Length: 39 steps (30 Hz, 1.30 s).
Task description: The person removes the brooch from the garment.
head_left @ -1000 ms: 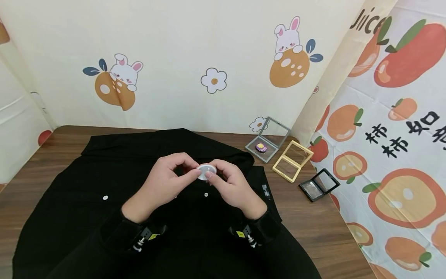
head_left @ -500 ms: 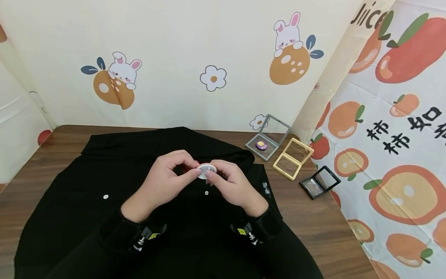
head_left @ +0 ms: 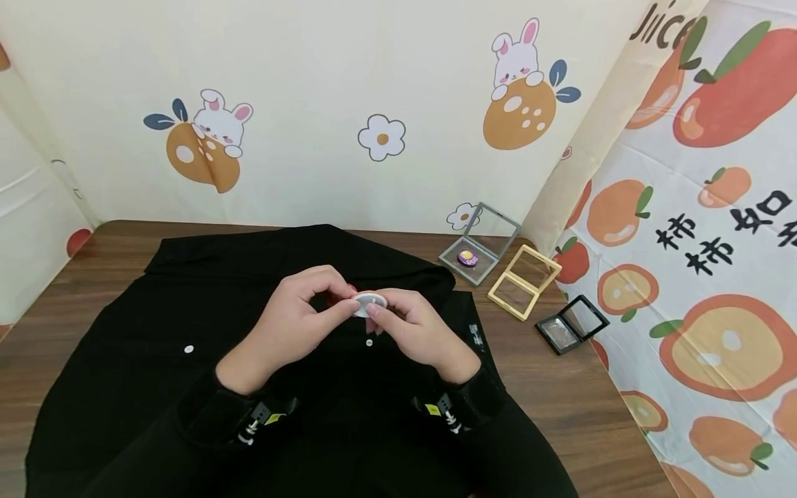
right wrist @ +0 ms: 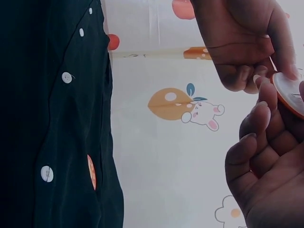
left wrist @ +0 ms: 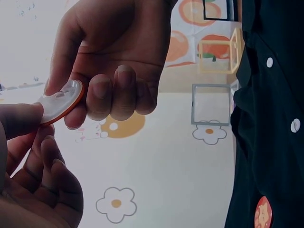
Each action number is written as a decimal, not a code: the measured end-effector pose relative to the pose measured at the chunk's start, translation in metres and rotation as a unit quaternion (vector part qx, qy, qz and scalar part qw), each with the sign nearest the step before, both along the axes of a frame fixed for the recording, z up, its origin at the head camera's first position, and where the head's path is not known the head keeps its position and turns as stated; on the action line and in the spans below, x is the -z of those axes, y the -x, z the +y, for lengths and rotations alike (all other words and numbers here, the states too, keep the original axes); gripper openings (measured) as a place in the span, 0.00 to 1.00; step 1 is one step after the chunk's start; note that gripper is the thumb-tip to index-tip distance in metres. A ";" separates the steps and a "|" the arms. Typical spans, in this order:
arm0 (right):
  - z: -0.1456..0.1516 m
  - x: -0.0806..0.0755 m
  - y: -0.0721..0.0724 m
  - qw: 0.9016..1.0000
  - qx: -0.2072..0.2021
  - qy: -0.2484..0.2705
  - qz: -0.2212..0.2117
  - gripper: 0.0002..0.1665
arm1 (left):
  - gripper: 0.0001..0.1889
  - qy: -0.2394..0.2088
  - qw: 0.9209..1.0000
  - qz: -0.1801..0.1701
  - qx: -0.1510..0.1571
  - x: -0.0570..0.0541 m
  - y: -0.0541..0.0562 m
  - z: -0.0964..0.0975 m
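Note:
Both hands hold a round pin badge (head_left: 369, 304) above a black shirt (head_left: 205, 297). Its pale back faces up, and an orange-red rim shows in the left wrist view. My left hand (head_left: 290, 319) pinches the badge's left edge between thumb and fingers. On the opposite edge, my right hand (head_left: 418, 332) pinches it, the thumb lying on the back. A thin pin (left wrist: 61, 94) is visible across the back in the left wrist view; whether it is fastened I cannot tell. A second badge, red with a pale figure (left wrist: 263, 213), sits on the shirt.
To the right on the wooden table (head_left: 548, 401) stand three opened frame cases: grey (head_left: 468, 260) with a small purple-and-yellow badge (head_left: 467, 258) inside, cream (head_left: 524, 282), and black (head_left: 571, 325). White buttons (head_left: 189, 349) dot the shirt. A printed cloth wall (head_left: 299, 180) rises behind the table.
The badge has tipped slightly, so its pale back looks narrower from the head view. Both hands keep their pinch on it, and the right fingers have shifted a little.

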State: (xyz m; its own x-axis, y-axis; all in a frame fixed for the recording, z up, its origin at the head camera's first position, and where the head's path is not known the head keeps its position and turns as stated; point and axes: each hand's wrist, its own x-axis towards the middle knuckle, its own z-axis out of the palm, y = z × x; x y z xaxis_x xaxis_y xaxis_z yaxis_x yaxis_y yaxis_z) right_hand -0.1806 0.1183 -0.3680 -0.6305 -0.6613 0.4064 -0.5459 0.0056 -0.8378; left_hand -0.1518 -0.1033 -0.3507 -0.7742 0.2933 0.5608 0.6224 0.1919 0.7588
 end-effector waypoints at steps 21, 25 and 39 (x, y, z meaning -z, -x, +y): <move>0.014 -0.016 0.005 0.998 -0.031 -0.009 -0.045 0.27 | 0.07 0.024 0.991 0.128 0.013 -0.001 -0.002 0.005; 0.020 -0.026 0.012 0.994 -0.067 -0.056 -0.064 0.19 | 0.10 0.055 0.980 0.190 0.008 -0.002 -0.002 0.006; 0.035 -0.039 0.023 0.960 -0.179 -0.186 -0.112 0.18 | 0.05 0.092 0.968 0.231 0.045 0.002 -0.005 0.015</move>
State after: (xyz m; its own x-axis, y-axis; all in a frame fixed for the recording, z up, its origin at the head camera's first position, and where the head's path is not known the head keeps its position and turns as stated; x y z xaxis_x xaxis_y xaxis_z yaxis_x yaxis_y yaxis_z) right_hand -0.2038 0.1528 -0.3293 -0.3799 -0.9248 -0.0183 -0.3757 0.1723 -0.9106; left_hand -0.1470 -0.0885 -0.3531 -0.4210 0.4749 0.7728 0.9070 0.2268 0.3548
